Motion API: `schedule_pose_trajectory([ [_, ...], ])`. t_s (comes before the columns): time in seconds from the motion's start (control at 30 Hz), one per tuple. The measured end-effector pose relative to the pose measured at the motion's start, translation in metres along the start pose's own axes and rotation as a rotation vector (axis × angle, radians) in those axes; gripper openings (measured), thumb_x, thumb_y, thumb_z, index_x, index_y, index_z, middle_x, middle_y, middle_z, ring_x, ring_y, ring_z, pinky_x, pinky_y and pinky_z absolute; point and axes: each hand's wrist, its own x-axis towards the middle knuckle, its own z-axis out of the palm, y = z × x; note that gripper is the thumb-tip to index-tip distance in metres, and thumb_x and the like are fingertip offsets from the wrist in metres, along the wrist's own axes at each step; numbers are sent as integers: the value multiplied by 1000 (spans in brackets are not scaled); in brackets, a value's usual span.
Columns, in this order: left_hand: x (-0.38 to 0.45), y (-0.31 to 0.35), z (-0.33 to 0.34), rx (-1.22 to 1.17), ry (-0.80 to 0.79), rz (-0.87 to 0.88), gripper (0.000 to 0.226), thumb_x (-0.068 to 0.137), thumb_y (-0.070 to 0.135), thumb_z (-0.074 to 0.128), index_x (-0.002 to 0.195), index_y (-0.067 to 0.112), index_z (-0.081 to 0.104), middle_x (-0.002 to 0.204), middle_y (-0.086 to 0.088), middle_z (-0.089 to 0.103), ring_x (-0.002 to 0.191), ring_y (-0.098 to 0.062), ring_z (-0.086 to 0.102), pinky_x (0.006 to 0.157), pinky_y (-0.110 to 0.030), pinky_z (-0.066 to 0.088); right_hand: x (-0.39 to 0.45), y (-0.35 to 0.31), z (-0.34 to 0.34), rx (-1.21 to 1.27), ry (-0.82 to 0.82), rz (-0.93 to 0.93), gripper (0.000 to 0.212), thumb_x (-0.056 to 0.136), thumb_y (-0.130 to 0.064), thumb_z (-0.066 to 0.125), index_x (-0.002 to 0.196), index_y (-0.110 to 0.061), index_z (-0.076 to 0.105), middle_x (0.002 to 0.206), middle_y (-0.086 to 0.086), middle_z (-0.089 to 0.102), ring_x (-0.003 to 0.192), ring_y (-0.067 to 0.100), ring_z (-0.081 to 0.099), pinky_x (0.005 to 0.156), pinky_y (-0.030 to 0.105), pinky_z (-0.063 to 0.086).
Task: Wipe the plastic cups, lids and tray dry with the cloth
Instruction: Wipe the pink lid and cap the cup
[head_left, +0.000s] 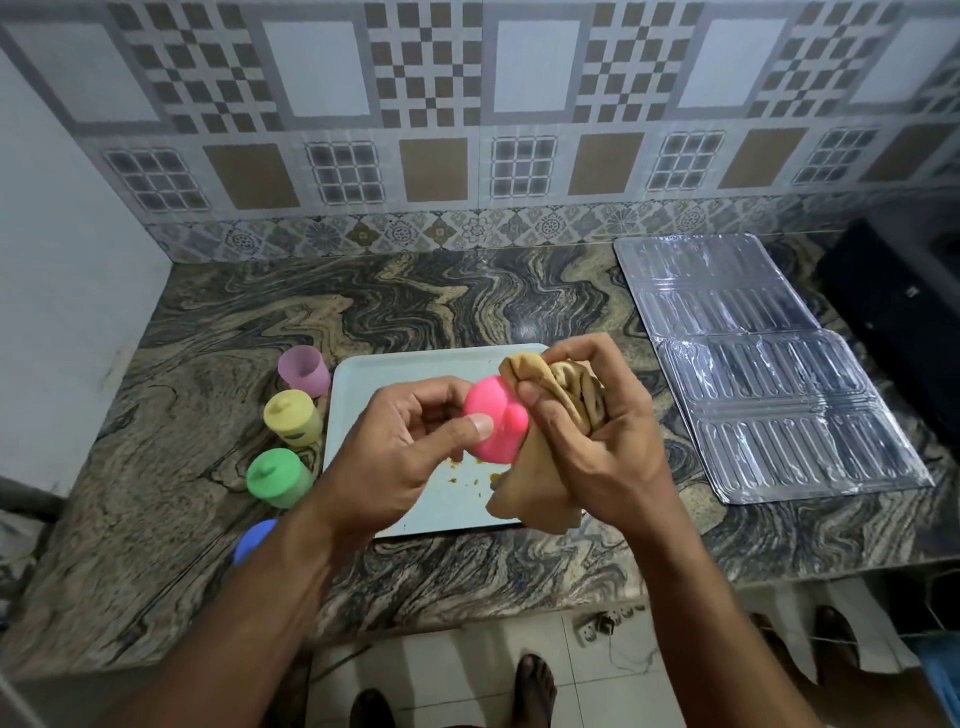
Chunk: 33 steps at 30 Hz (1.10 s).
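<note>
While both hands hold pink lid (491, 426) and cloth (550, 410), tray (395, 374) lies underneath.

Pretty clearly a home kitchen: there's a swirly marbled stone countertop (467, 312) backed by a patterned tile backsplash (467, 130) with checker and floral designs, tucked into a corner against a plain white wall (62, 286). A foil-covered mat (769, 364) lies flat on the counter next to something black that looks like a stove (904, 312), though it's cut off at the edge. Below the counter you can see a pale tiled floor (441, 670) and feet in sandals (537, 686), so very much someone's house.
</note>
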Motion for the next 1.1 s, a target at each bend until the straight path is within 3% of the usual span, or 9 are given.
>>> schedule_pose_trajectory([
  [0.17,-1,2,4,-116,-65,-112,15,91,14,62,88,16,77,80,0,65,75,-10,52,69,-20,44,15,-8,-11,-90,-125,7,17,98,-5,73,105,-2,58,80,14,64,70,8,57,66,19,49],
  [0.3,1,-1,4,-258,-10,-185,19,89,19,66,99,6,76,97,-15,64,94,-28,49,82,-32,43,13,-7,-14,-5,-172,84,18,99,-13,71,107,-9,56,84,-10,64,76,1,58,70,17,49],
  [0.4,-2,1,5,-312,-32,-219,44,81,29,75,115,1,72,109,-13,68,103,-27,57,90,-36,46,6,-2,-1,120,33,93,18,98,-11,73,105,-9,56,83,-15,67,75,-1,59,70,16,50],
  [0.53,-10,-1,32,-230,107,-131,55,75,12,89,125,10,68,118,-12,76,108,-20,71,92,-34,58,-3,5,19,206,288,85,17,99,-7,71,105,-6,56,82,-5,65,73,6,59,68,20,52],
  [0.6,-11,-5,39,-234,211,-106,51,75,7,85,123,9,70,117,-15,78,107,-22,72,90,-35,58,-6,6,24,257,359,105,17,97,-12,74,102,-12,57,83,-6,67,74,6,60,69,22,53],
  [0.7,-14,-5,43,-442,182,-98,40,82,12,78,121,7,72,119,-17,75,110,-26,70,96,-36,57,-7,6,24,294,460,108,14,94,-20,71,101,-16,59,87,-2,67,79,11,61,74,27,53],
  [0.83,-17,-3,56,-628,256,-124,29,89,15,70,117,8,75,118,-19,74,107,-26,72,87,-35,61,-10,2,23,263,443,69,13,96,-17,70,102,-16,59,88,-4,68,80,9,63,75,25,55],
  [1.0,-12,-3,56,-577,418,-116,22,82,19,78,103,15,79,101,-11,79,87,-15,74,79,-27,59,-18,-1,20,14,368,-50,15,98,-12,71,103,-20,58,88,-13,67,77,3,63,73,20,54],
  [1.1,-12,-8,51,-456,427,-97,14,81,24,84,94,23,81,95,-3,79,84,-10,68,76,-23,52,-20,1,17,-160,299,-131,13,99,-20,70,107,-22,60,102,-1,68,84,21,67,75,39,56],
])
